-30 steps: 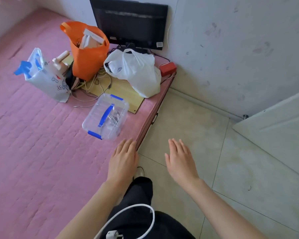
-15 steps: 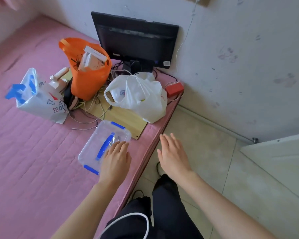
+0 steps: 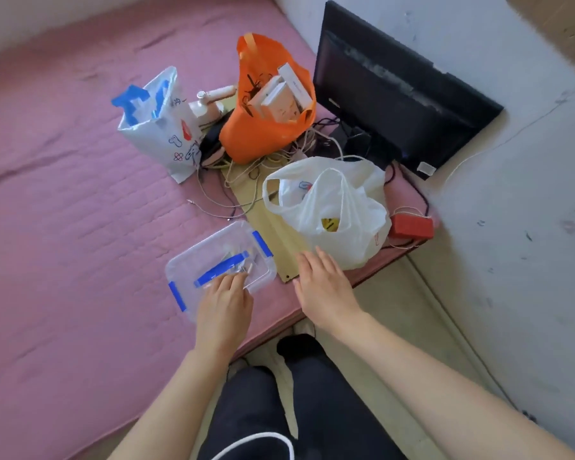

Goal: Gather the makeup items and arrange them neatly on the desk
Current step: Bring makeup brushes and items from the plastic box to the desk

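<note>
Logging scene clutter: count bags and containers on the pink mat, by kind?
Bags: 3 (orange bag, printed white bag, white plastic bag)
Clear lidded boxes: 1 (clear box)
Small red boxes: 1 (red box)
Total: 5

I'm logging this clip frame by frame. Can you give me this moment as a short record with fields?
surface: pink mattress
left hand: fingers resting on the clear box lid
right hand: open, beside the white bag, holding nothing
box: lid on, blue handle and clips
behind: orange bag, monitor, printed bag
</note>
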Motion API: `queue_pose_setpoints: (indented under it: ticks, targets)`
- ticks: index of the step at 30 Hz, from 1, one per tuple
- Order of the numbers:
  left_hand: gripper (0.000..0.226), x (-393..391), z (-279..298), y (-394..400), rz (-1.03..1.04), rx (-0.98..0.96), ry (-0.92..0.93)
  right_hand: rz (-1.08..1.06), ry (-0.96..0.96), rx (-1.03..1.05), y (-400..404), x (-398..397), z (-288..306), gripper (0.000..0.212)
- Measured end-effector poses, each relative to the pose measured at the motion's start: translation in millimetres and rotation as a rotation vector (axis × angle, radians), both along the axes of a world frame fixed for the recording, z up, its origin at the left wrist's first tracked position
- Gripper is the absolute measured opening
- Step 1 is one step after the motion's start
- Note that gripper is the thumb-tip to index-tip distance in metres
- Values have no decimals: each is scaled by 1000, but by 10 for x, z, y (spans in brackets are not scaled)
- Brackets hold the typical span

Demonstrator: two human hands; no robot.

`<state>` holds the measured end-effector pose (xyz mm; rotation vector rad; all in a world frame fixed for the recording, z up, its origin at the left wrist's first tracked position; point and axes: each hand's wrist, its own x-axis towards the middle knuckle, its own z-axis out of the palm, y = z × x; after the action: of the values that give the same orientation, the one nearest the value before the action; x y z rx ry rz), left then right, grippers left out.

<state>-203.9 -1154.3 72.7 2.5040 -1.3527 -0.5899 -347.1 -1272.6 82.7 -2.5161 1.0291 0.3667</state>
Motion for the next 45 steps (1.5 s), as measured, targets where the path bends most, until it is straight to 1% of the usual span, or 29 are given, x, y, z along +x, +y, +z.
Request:
queue_pose_setpoints:
  ticks: [4, 7, 10, 15, 22, 25, 28, 31, 34, 37, 38, 40, 45]
  targets:
    - [31, 21, -86, 52, 135, -3, -15, 131, 13, 20, -161, 197, -200, 53]
    - [28, 108, -193, 115, 192, -3, -31, 190, 19, 33, -207, 388, -357, 52]
    - [27, 234, -318, 202, 262, 17, -30, 187, -1, 76, -201, 609, -493, 51]
    - [34, 573, -698, 417, 411, 72, 5, 238, 3, 94, -138, 1020, -809, 48]
    - [37, 1028, -1291, 667, 643, 39, 75, 257, -17, 22, -88, 1410, -1317, 40]
    - [39, 1145, -1553, 745, 731, -9, 121, 225, -15, 23, -119, 1529, -1563, 43]
    - [45, 1215, -1821, 757, 845, 18, 184, 195, 27, 15, -195, 1593, -1814, 51]
    - [48, 1243, -2076, 703, 954, 26, 286, 131, 61, 24, -282, 1626, -2042, 58]
    - [42, 1244, -2302, 648, 1019, 28, 357, -31, 87, 113, -345, 1636, -2215, 68]
    - [29, 1240, -2467, 605, 1055, -51, 373, -258, 62, 290, -413, 1625, -2381, 74]
    - [26, 1239, -2509, 604, 1068, -80, 362, -294, 51, 325, -431, 1613, -2436, 73]
    - [24, 1228, -2581, 615, 1086, -119, 330, -307, 51, 331, -457, 1575, -2513, 66]
    - [22, 1167, -2705, 681, 1031, -153, 215, -200, -37, 207, -531, 1452, -2652, 50]
